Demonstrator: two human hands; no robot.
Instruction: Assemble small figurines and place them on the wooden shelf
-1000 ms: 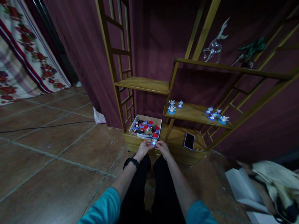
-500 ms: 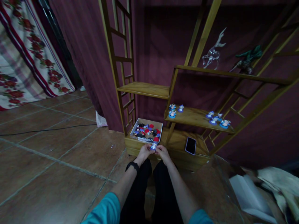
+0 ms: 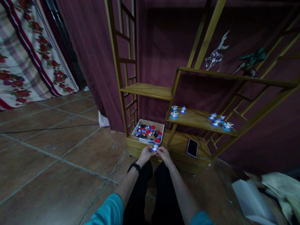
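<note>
Between my two hands is a small white and purple toy figurine (image 3: pixel 155 147) on a purple base, held upright. My left hand (image 3: pixel 146 154) pinches it from the left, and my right hand (image 3: pixel 164 155) grips its other side with closed fingertips. Just beyond them, a shallow cardboard box (image 3: pixel 136 137) holds several jumbled figurines and red, black and purple round bases. On the low shelf (image 3: pixel 197 120) to the right stand several similar figurines: a purple one (image 3: pixel 183 109) and a blue-based one (image 3: pixel 174 115) at the left end, and a cluster with another purple one (image 3: pixel 216 122) at the right.
A dark-screened phone (image 3: pixel 192 148) lies on the cabinet's bottom board. Above, a clear glass deer (image 3: pixel 215 57) and a dark green statue (image 3: pixel 252 62) stand on the upper shelf. A black cable (image 3: pixel 49 128) crosses the tiled floor; a white box (image 3: pixel 253 200) sits at lower right.
The view has shifted slightly, so the scene sits a little further right. Both hands still hold the figurine in nearly the same place.
</note>
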